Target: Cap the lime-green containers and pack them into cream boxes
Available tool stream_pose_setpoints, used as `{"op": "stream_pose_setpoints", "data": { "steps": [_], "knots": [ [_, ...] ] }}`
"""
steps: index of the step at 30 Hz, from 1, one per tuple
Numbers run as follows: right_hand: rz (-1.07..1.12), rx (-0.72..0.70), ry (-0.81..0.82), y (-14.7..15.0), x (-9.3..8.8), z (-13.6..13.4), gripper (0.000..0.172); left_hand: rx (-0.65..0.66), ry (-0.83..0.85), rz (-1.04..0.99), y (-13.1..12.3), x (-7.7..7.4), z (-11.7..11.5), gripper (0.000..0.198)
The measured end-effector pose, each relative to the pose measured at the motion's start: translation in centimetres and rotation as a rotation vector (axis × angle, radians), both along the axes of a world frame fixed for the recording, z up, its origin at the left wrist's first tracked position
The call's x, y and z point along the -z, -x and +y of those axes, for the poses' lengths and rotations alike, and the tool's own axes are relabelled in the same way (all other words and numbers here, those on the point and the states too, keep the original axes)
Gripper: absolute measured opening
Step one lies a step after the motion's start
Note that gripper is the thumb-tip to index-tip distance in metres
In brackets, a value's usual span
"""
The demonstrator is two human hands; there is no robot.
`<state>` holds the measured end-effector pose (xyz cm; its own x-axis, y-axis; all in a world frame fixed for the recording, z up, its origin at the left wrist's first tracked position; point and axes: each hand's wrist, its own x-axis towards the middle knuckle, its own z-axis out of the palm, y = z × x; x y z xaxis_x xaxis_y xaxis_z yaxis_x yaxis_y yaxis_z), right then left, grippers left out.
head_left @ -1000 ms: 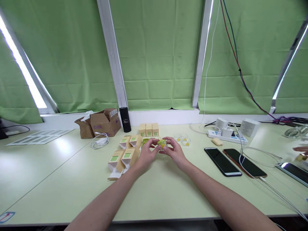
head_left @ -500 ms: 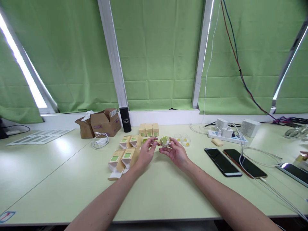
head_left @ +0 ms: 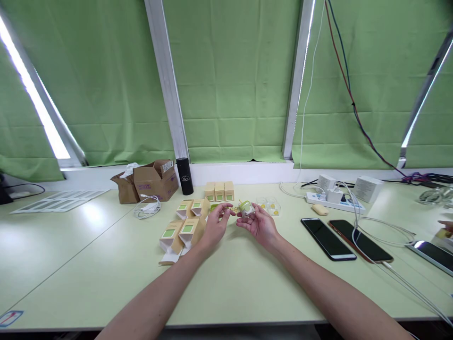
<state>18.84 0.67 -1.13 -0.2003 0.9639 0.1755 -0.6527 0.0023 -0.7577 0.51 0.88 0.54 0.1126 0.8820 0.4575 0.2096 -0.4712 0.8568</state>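
Observation:
My right hand [head_left: 261, 223] grips a small clear container with a green label [head_left: 247, 208] between thumb and fingers, tilted above the table. Close to its left side is my left hand [head_left: 216, 222], fingers curled and thumb drawn in. A small yellowish bit shows by its fingertips, too small to name. Several small tan cardboard boxes with green squares [head_left: 191, 227] stand left of my left hand, the front ones with white flaps open. Three closed tan boxes [head_left: 219, 191] stand in a row behind. Clear cups with yellow contents [head_left: 272, 206] sit behind my right hand.
To the right lie a black-screened phone [head_left: 328, 239], a second phone [head_left: 360, 240], cables and a white power strip [head_left: 334, 202]. At the back left stand an open cardboard carton [head_left: 155, 182] and a black cylinder [head_left: 184, 176]. Part of another person's hand [head_left: 446, 225] shows at the right edge.
My right hand has turned and shifted the clear container slightly to the right, away from my left fingertips. The left hand has hardly moved.

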Motion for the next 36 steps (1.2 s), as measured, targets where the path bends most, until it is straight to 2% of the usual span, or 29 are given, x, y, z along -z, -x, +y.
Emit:
{"op": "stream_pose_setpoints", "data": {
  "steps": [8, 24, 36],
  "knots": [
    [-0.015, 0.008, -0.014, -0.1, -0.3, -0.2, 0.031, -0.005, -0.005, 0.02, 0.1, 0.2, 0.2, 0.037],
    [-0.035, 0.172, -0.075, 0.6, -0.8, -1.1, 0.062, 0.034, -0.013, 0.053, -0.3, -1.2, -1.3, 0.038],
    [-0.183, 0.22, -0.14, 0.4, -0.5, -0.7, 0.075, 0.021, 0.018, 0.114, 0.0, -0.3, -0.6, 0.05]
  ]
}}
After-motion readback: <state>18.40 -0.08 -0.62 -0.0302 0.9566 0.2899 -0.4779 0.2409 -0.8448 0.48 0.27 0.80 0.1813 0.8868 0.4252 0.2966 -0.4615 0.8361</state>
